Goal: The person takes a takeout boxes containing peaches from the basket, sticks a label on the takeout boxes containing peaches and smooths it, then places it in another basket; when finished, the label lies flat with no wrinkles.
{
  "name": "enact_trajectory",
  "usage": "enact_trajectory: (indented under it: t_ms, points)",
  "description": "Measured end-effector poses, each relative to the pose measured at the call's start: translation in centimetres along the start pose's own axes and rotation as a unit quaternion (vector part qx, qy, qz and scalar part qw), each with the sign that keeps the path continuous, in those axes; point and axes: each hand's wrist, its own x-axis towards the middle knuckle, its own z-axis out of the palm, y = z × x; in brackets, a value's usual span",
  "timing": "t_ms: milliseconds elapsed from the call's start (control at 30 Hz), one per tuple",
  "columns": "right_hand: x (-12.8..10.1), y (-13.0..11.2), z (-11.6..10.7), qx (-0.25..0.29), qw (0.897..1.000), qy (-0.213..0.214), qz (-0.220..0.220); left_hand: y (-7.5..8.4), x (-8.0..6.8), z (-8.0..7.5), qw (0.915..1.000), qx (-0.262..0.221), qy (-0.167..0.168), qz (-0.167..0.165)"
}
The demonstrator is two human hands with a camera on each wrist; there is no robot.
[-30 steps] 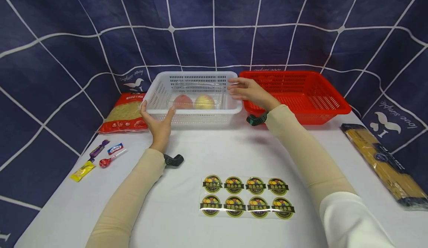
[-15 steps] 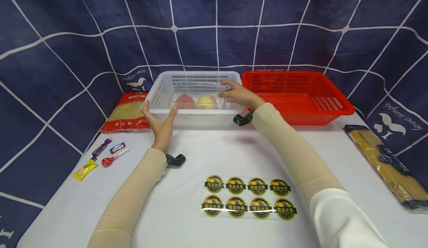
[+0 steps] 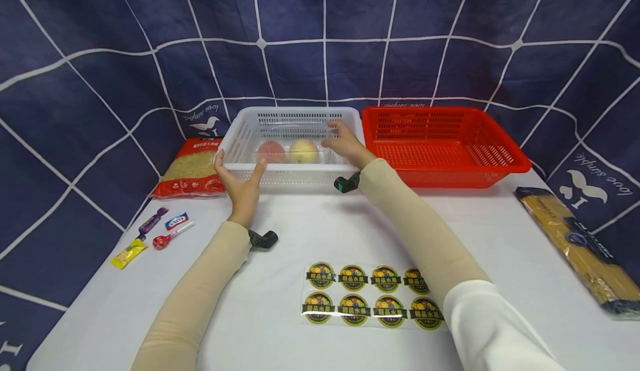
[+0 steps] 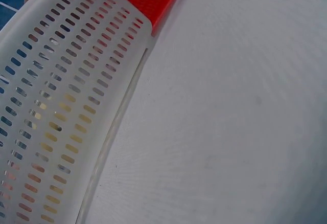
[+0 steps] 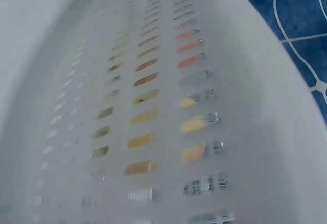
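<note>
A white slotted basket [image 3: 295,175] stands at the back of the table; its wall fills the left wrist view [image 4: 61,81] and the right wrist view [image 5: 153,106]. Inside lies a clear plastic box [image 3: 292,150] with a red fruit [image 3: 271,151] and a yellow fruit [image 3: 303,150]. My left hand [image 3: 239,185] rests against the basket's front-left corner, thumb and fingers spread up to the rim. My right hand [image 3: 345,143] reaches inside the basket, at the right end of the clear box. How its fingers sit on the box is hidden.
An empty red basket [image 3: 440,138] stands right of the white one. A sheet of round stickers [image 3: 370,296] lies near the front. A red noodle packet [image 3: 190,171] and several candies [image 3: 150,232] lie left; a spaghetti pack [image 3: 580,243] lies right.
My right hand has moved left from the white basket's right rim and down into it, to the clear box. My left hand has stayed at the front-left corner.
</note>
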Motion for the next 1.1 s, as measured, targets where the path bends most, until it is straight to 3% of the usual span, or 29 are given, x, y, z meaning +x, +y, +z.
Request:
enact_trajectory:
  t_ms: [333, 500, 733, 900, 1100]
  points:
    - [-0.2, -0.2, 0.3, 0.004, 0.995, -0.039, 0.097, 0.1, -0.1, -0.1, 1.0000, 0.001, -0.003, -0.003]
    - [0.3, -0.1, 0.3, 0.038, 0.989, -0.040, 0.138, 0.1, -0.1, 0.0, 1.0000, -0.004, -0.003, -0.002]
    - [0.5, -0.3, 0.3, 0.060, 0.985, -0.041, 0.159, 1.0, -0.5, 0.2, 0.9999, -0.014, -0.003, -0.003]
    - [0.8, -0.4, 0.1, 0.115, 0.981, -0.037, 0.152, 2.2, -0.8, 0.3, 0.9997, -0.024, -0.006, -0.003]
    - [0.9, -0.4, 0.2, 0.129, 0.983, -0.014, 0.126, 0.6, -0.4, 0.2, 1.0000, -0.010, 0.000, 0.002]
